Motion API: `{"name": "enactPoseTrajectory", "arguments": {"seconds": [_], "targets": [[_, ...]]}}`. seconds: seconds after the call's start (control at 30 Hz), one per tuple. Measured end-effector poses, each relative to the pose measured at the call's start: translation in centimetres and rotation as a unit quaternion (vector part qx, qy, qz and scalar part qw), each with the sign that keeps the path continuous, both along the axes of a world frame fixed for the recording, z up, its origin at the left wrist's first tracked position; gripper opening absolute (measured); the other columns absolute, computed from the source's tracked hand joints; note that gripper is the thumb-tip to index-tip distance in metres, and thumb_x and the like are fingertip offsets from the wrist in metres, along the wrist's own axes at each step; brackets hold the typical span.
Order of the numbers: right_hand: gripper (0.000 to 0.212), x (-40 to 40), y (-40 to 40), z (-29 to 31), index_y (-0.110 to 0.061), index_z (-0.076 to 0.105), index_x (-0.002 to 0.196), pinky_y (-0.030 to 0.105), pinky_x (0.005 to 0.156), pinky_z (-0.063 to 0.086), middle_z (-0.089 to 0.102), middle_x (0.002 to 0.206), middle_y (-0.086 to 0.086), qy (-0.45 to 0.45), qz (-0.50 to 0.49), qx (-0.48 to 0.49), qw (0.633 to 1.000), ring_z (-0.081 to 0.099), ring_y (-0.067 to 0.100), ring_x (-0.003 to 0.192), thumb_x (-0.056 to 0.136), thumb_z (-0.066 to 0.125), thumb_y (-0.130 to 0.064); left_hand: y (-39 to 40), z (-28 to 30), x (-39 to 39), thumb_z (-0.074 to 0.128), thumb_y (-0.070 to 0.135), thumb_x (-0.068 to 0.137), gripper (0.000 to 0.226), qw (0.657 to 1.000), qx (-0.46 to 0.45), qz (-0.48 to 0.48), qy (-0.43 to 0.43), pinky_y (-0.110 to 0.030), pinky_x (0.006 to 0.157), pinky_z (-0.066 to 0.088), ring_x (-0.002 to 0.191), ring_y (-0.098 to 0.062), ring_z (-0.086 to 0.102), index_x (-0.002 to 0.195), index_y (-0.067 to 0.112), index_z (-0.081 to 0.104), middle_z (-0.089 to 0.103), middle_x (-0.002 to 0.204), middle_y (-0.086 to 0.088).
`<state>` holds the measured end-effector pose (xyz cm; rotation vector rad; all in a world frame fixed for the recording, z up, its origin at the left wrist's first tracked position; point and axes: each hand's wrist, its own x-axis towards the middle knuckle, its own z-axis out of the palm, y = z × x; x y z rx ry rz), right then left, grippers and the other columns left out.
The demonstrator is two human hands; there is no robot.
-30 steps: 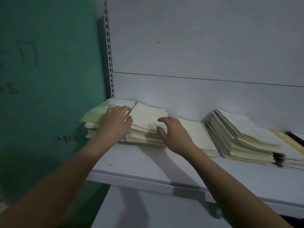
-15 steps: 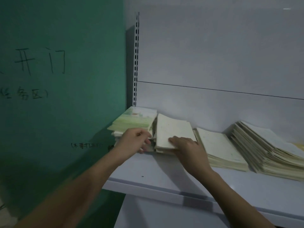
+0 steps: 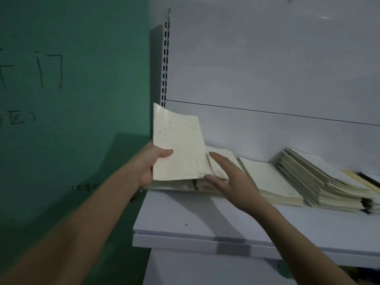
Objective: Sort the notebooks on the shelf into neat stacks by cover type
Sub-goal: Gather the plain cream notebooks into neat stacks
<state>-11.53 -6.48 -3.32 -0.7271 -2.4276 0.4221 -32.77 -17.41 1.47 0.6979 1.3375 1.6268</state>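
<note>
A cream notebook (image 3: 177, 147) stands tilted up at the left end of the shelf (image 3: 205, 219), above a low stack (image 3: 172, 185). The left hand (image 3: 151, 164) grips its left edge, thumb across the cover. The right hand (image 3: 228, 177), fingers straight and spread, rests on the neighbouring stack (image 3: 221, 163). Further right lie a flat stack (image 3: 269, 179) and a slanting, fanned pile (image 3: 320, 179). A green wall (image 3: 82, 99) stands to the left.

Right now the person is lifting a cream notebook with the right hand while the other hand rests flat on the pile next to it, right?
Not quite. It is the left hand that grips and lifts the cream notebook, as the head view shows. The right hand is the one resting with straight fingers on the pile next to it.
</note>
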Motion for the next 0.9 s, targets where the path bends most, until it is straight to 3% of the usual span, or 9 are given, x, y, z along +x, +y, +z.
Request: {"name": "enactPoseTrajectory", "arguments": {"seconds": [0.13, 0.3, 0.43, 0.53, 0.6, 0.63, 0.7, 0.77, 0.9], "targets": [[0.074, -1.2, 2.6, -0.7, -0.027, 0.025, 0.153, 0.035, 0.118, 0.017, 0.022, 0.16, -0.006, -0.151, -0.087, -0.024, 0.984, 0.019, 0.014, 0.147, 0.091, 0.036, -0.067, -1.6, -0.1, -3.0, 0.055, -0.008, 0.091, 0.055, 0.999, -0.006, 0.038, 0.034, -0.044, 0.073, 0.056, 0.1, -0.03, 0.063, 0.137, 0.018, 0.042, 0.063, 0.118, -0.009], [0.049, -1.5, 1.7, -0.6, -0.017, 0.052, 0.133, 0.036, 0.095, 0.039, 0.056, 0.134, 0.005, -0.174, -0.108, 0.055, 0.977, 0.05, 0.027, 0.122, 0.101, 0.036, -0.05, -2.9, -2.4, -4.1, 0.056, -0.008, 0.091, 0.059, 0.999, -0.007, 0.008, 0.036, -0.036, 0.057, 0.055, 0.099, -0.026, 0.063, 0.137, 0.027, 0.041, 0.062, 0.118, -0.002], [0.066, -1.3, 1.2, 0.5, -0.006, 0.057, 0.079, 0.035, 0.061, 0.034, 0.058, 0.072, 0.006, 0.055, -0.16, -0.06, 0.984, 0.054, 0.029, 0.072, 0.095, 0.025, -0.061, -3.1, -3.5, -3.6, 0.052, -0.009, 0.093, 0.056, 1.0, 0.011, -0.019, 0.004, -0.04, 0.065, 0.056, 0.103, -0.028, 0.063, 0.134, 0.029, 0.047, 0.064, 0.12, -0.002], [0.056, -2.4, -0.2, 2.6, -0.013, 0.043, 0.062, 0.033, 0.055, 0.026, 0.044, 0.059, 0.001, 0.213, -0.184, -0.051, 0.958, 0.042, 0.023, 0.061, 0.102, 0.029, -0.048, -2.2, -3.1, -2.2, 0.049, -0.008, 0.094, 0.054, 0.999, 0.028, -0.027, 0.001, -0.042, 0.073, 0.056, 0.106, -0.028, 0.063, 0.135, 0.028, 0.047, 0.064, 0.123, -0.004], [0.045, -3.5, -2.6, 3.5, -0.026, 0.063, 0.077, 0.03, 0.055, 0.031, 0.057, 0.07, -0.005, 0.195, -0.13, 0.005, 0.972, 0.051, 0.02, 0.069, 0.103, 0.03, -0.044, -1.0, -2.7, -1.0, 0.047, -0.004, 0.097, 0.049, 0.999, 0.038, -0.019, -0.005, -0.042, 0.076, 0.055, 0.103, -0.028, 0.063, 0.133, 0.029, 0.047, 0.065, 0.118, -0.005], [0.043, -4.2, -4.0, 3.2, -0.03, 0.069, 0.105, 0.022, 0.059, 0.039, 0.065, 0.088, -0.007, 0.152, -0.1, 0.035, 0.983, 0.057, 0.018, 0.08, 0.102, 0.029, -0.047, -0.5, -2.4, -0.4, 0.047, 0.004, 0.1, 0.041, 0.999, 0.039, -0.014, -0.008, -0.041, 0.075, 0.055, 0.099, -0.028, 0.065, 0.133, 0.029, 0.048, 0.067, 0.114, -0.006], [0.051, -5.5, -5.9, 1.8, -0.033, 0.049, 0.14, 0.023, 0.085, 0.051, 0.06, 0.13, -0.008, 0.05, -0.048, 0.123, 0.99, 0.06, 0.015, 0.11, 0.101, 0.024, -0.054, 0.1, -1.9, 0.6, 0.046, 0.035, 0.102, 0.032, 0.999, 0.019, -0.017, -0.04, -0.038, 0.07, 0.057, 0.094, -0.028, 0.068, 0.131, 0.025, 0.053, 0.071, 0.109, -0.01], [0.052, -6.3, -6.6, 0.3, -0.035, 0.04, 0.145, 0.035, 0.105, 0.045, 0.047, 0.146, -0.006, -0.001, -0.02, 0.158, 0.987, 0.049, 0.017, 0.131, 0.1, 0.023, -0.054, 0.5, -1.8, 0.7, 0.05, 0.054, 0.094, 0.047, 0.995, -0.001, -0.046, -0.087, -0.037, 0.069, 0.059, 0.096, -0.028, 0.07, 0.125, 0.021, 0.06, 0.073, 0.11, -0.011], [0.047, -5.7, -4.7, 0.5, -0.04, 0.04, 0.143, 0.024, 0.112, 0.029, 0.04, 0.149, -0.014, -0.027, 0.052, 0.11, 0.992, 0.036, 0.002, 0.136, 0.1, 0.024, -0.052, 0.3, -2.1, -0.5, 0.058, 0.019, 0.095, 0.032, 0.994, 0.014, -0.05, -0.092, -0.04, 0.07, 0.058, 0.097, -0.031, 0.069, 0.128, 0.016, 0.059, 0.072, 0.111, -0.014]]}}
